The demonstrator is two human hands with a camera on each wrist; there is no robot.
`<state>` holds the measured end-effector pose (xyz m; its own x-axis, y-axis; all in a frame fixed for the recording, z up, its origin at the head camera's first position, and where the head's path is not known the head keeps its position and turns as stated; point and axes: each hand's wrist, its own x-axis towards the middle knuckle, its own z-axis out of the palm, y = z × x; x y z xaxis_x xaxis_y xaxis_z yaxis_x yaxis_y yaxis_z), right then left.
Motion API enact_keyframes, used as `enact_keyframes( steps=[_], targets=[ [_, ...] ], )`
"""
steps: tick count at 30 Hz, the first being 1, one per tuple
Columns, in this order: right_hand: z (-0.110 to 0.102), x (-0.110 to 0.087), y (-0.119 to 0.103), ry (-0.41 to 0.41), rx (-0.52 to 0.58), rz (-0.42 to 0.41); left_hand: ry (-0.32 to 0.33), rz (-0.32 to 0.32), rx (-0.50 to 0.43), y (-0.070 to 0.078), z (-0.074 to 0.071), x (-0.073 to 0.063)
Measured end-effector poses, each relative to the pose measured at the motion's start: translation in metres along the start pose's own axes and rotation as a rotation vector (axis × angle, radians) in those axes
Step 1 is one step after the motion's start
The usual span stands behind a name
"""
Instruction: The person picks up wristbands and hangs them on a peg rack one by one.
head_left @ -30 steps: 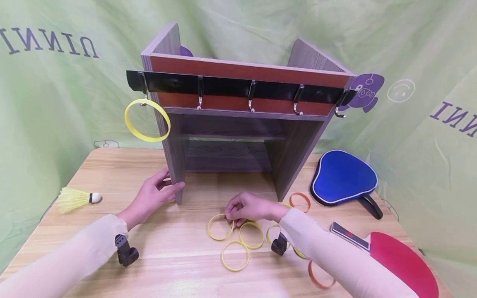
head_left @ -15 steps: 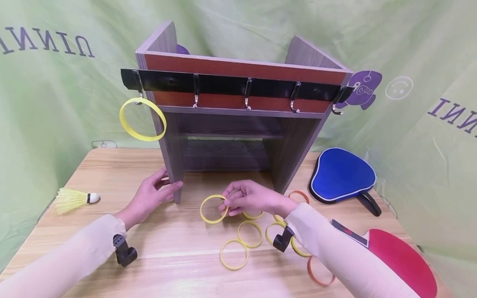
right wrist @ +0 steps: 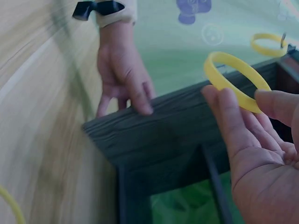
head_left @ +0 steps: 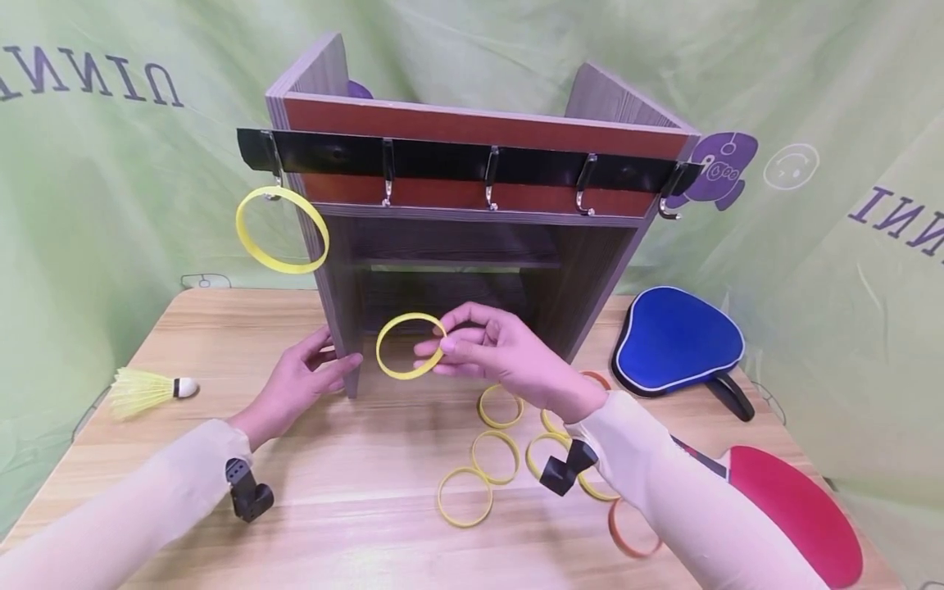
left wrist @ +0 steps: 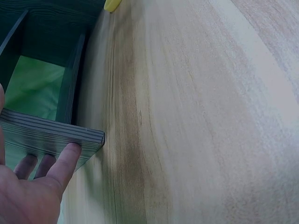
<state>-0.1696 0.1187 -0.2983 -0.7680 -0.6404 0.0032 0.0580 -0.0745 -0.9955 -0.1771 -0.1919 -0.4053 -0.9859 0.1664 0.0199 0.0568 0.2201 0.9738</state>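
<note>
My right hand (head_left: 509, 352) pinches a yellow ring (head_left: 381, 348) between thumb and fingers, raised before the lower opening of a grey wooden shelf (head_left: 583, 270). The right wrist view shows the same held ring (right wrist: 219, 77) tilted at the fingertips. At the shelf's left side panel (left wrist: 56, 133), my left hand (head_left: 298, 381) grips the lower front edge, thumb on one side and fingers on the other. Along the shelf's top front runs a black strip (head_left: 438, 160) with several hooks. A second yellow ring (head_left: 247, 242) hangs from its leftmost hook.
Several yellow rings (head_left: 465, 523) lie on the wooden table (head_left: 354, 508), right of centre, with orange rings (head_left: 618, 541) beside them. A red paddle (head_left: 796, 508) and a blue paddle case (head_left: 678, 340) lie at the right. A yellow shuttlecock (head_left: 143, 392) lies at the left.
My right hand has lifted the yellow ring off the table, up and slightly left towards the shelf. My left hand stays on the side panel.
</note>
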Motion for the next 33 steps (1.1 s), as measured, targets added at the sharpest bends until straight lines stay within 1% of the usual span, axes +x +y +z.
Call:
enact_keyframes(
  steps=[3, 9, 13, 19, 23, 27, 33],
  targets=[
    [0.006, -0.001, -0.011, 0.013, 0.028, -0.053, 0.0, 0.0, 0.005, 0.0, 0.0, 0.0],
    [0.02, 0.0, -0.034, 0.08, 0.074, -0.16, 0.0, 0.01, 0.023, 0.002, 0.001, 0.001],
    [0.03, 0.002, -0.047, 0.103, 0.1, -0.218, 0.002, 0.009, 0.04, 0.002, 0.001, 0.0],
    [0.041, 0.004, -0.06, 0.136, 0.151, -0.3, -0.003, -0.01, 0.032, 0.002, 0.0, -0.001],
    [0.048, 0.008, -0.066, 0.152, 0.211, -0.349, -0.004, -0.013, 0.023, 0.002, -0.001, -0.002],
    [0.053, 0.012, -0.07, 0.174, 0.258, -0.368, -0.006, -0.017, 0.008, 0.002, -0.001, -0.003],
    [0.056, 0.015, -0.069, 0.249, 0.272, -0.324, 0.002, -0.015, 0.009, 0.0, 0.0, -0.004]
  ],
)
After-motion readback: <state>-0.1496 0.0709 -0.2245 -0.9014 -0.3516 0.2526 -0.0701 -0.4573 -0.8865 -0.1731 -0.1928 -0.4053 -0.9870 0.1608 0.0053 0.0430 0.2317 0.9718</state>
